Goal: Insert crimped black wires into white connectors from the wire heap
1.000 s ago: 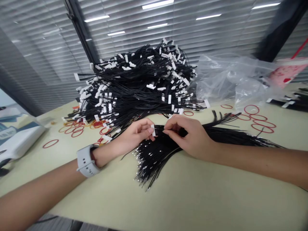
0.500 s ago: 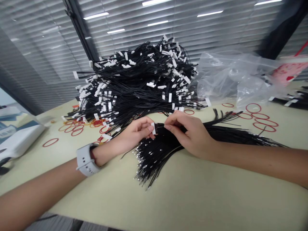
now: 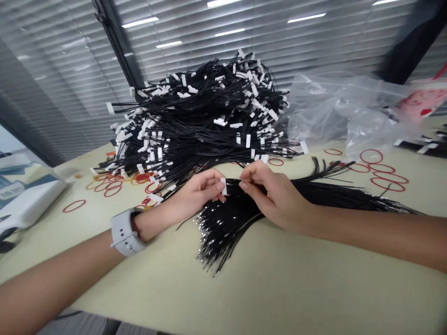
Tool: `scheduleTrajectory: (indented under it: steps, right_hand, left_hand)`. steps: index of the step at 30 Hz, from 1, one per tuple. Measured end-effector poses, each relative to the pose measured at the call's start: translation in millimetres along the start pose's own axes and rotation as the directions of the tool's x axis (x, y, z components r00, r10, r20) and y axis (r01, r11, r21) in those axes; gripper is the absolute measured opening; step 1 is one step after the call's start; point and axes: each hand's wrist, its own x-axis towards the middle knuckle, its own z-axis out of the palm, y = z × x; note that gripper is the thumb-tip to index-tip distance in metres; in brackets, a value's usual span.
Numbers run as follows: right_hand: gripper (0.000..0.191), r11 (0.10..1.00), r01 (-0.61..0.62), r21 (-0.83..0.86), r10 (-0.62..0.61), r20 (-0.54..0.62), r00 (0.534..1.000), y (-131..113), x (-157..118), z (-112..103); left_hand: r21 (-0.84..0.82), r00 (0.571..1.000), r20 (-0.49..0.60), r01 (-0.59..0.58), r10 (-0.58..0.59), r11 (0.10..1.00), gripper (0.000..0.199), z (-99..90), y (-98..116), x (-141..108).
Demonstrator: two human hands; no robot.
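Observation:
My left hand (image 3: 199, 190) pinches a small white plastic connector (image 3: 224, 186) at the end of some black wires. Just to its right, my right hand (image 3: 272, 195) pinches thin black wires close to that connector. These wires belong to a loose black wire bundle (image 3: 226, 228) lying under both hands, its silver-tipped ends fanning toward me and its other strands running off to the right. Behind my hands rises a large heap of black wires (image 3: 195, 125) with many white connectors. A white smartwatch (image 3: 124, 231) sits on my left wrist.
The pale green table (image 3: 279, 279) is scattered with red rubber bands (image 3: 387, 184). A crumpled clear plastic bag (image 3: 335, 111) lies behind the bundle, with more wires (image 3: 419, 148) at the right edge. A white package (image 3: 28, 200) lies at the left.
My hands have shifted only slightly, with the right fingertips a little closer to the white connector. The camera view has moved a little.

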Motion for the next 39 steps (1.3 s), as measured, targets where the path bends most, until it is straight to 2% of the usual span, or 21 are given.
scheduleTrajectory:
  steps: [10,17,28,39]
  right_hand:
    - [0.013,0.998,-0.053,0.028,0.054,-0.011,0.999,2.6,-1.3,2.7]
    - [0.014,0.998,-0.015,0.061,0.017,-0.025,1.0,1.9,-1.6,2.7]
    - [0.019,0.999,0.031,0.032,-0.032,0.027,0.999,1.5,-1.4,2.3]
    - [0.022,1.0,0.011,-0.018,-0.01,0.077,0.997,1.0,-1.5,2.5]
  left_hand:
    - [0.03,0.998,0.039,-0.042,0.041,0.999,0.006,-1.3,-2.5,0.1]
    - [0.048,0.998,0.032,-0.048,0.046,0.998,0.005,-0.1,0.4,-0.5]
    - [0.083,1.0,0.013,-0.024,0.023,0.996,0.007,1.8,4.0,-1.1]
    - [0.083,0.999,0.022,-0.035,0.033,0.996,0.007,0.1,2.3,-1.5]
